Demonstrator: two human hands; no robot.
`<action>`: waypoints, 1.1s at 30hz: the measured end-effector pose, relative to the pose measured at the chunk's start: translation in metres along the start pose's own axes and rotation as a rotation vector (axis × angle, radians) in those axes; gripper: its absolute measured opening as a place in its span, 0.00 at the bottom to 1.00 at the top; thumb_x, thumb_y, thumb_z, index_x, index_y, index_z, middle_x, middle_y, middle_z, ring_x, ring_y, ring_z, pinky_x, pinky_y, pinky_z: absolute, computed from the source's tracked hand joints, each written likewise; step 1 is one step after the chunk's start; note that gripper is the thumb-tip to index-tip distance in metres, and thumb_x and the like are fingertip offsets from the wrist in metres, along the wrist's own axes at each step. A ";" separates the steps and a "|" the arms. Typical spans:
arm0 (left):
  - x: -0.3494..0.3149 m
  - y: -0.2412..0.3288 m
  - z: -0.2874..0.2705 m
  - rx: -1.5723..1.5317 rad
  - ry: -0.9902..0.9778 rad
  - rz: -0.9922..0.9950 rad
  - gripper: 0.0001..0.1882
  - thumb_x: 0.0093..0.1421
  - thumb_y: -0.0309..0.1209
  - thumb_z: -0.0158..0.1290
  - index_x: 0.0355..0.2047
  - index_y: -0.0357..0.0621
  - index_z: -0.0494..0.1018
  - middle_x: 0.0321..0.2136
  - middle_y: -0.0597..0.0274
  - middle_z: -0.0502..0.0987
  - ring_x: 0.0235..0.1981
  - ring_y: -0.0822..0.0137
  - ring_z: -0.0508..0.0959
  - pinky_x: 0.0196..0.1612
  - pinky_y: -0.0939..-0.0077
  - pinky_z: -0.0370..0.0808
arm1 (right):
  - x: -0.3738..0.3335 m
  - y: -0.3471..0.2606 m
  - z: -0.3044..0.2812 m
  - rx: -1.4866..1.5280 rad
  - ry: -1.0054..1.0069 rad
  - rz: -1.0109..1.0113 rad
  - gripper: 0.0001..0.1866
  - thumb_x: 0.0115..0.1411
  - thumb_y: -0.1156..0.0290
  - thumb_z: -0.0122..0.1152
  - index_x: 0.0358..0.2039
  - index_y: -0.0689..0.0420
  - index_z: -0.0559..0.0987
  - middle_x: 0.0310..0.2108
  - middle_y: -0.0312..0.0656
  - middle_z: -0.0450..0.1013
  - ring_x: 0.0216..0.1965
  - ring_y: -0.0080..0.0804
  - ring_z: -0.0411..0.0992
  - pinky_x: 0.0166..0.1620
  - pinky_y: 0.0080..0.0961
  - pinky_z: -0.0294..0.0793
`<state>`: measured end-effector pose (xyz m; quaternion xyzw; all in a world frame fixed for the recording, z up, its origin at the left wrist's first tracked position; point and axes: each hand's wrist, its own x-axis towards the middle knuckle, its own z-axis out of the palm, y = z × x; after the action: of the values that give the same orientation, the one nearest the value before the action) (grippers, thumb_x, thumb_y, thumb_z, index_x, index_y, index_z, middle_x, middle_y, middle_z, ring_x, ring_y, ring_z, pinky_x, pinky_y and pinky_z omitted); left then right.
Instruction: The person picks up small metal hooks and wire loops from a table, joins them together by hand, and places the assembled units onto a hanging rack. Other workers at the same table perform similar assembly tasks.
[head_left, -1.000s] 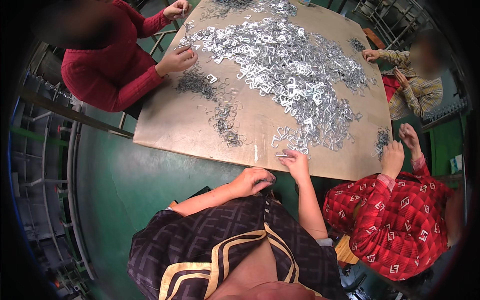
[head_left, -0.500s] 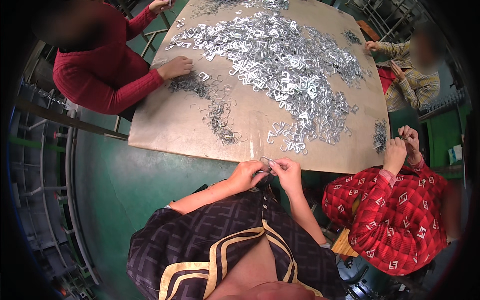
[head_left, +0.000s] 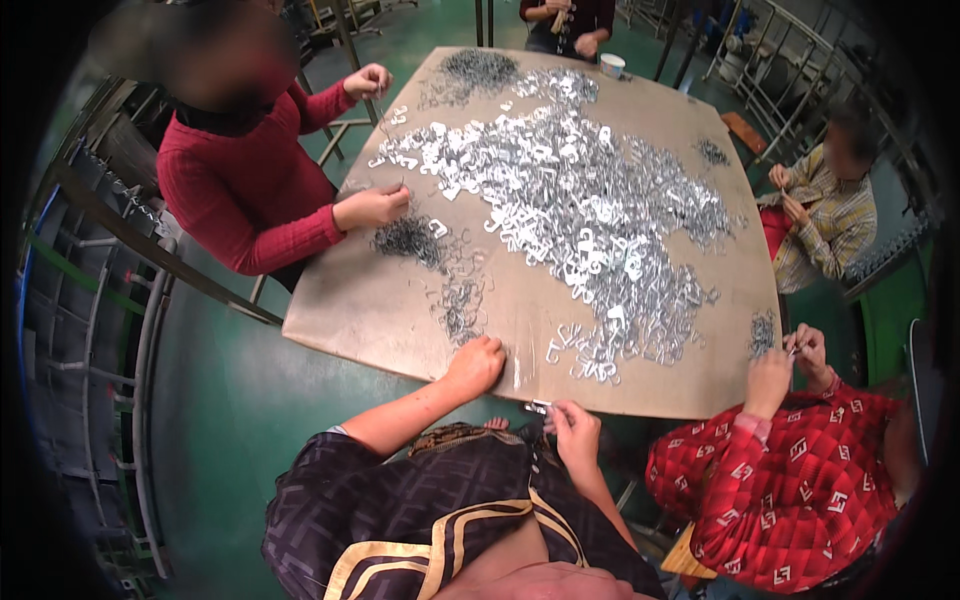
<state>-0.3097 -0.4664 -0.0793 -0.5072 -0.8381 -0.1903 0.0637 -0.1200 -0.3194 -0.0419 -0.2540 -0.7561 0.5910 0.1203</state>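
My left hand (head_left: pixel 476 367) rests at the table's near edge, at the lower end of a strip of thin wire clips (head_left: pixel 462 305). Its fingers are curled together, and whatever they pinch is hidden. My right hand (head_left: pixel 576 432) is just off the table edge in front of my chest, its fingers closed on a small shiny metal hook (head_left: pixel 538 407) that points left. Beyond, a big heap of silvery flat metal hooks (head_left: pixel 560 190) covers the middle of the table (head_left: pixel 370 330), and several loose ones lie toward me.
A person in a red sweater (head_left: pixel 240 190) works at the left, one in red patterned clothing (head_left: pixel 790 480) close at the right. A person in a checked shirt (head_left: pixel 830 215) sits farther right; another stands at the far end near a white tub (head_left: pixel 612 65).
My left hand has parted from my right and reached forward onto the table by the wire clips. My right hand stays near the edge with the metal hook. The view has tilted up.
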 end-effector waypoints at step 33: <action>0.023 0.069 -0.052 -1.265 -0.305 -0.230 0.04 0.61 0.23 0.52 0.36 0.37 0.70 0.36 0.56 0.79 0.41 0.65 0.78 0.47 0.70 0.72 | 0.027 0.018 -0.026 -0.032 0.233 -0.125 0.10 0.53 0.74 0.66 0.36 0.63 0.81 0.21 0.37 0.75 0.20 0.21 0.71 0.25 0.19 0.70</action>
<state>-0.2651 -0.4388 -0.0072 -0.3753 -0.6133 -0.5775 -0.3867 -0.1260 -0.2808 -0.0555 -0.2750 -0.7607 0.5369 0.2397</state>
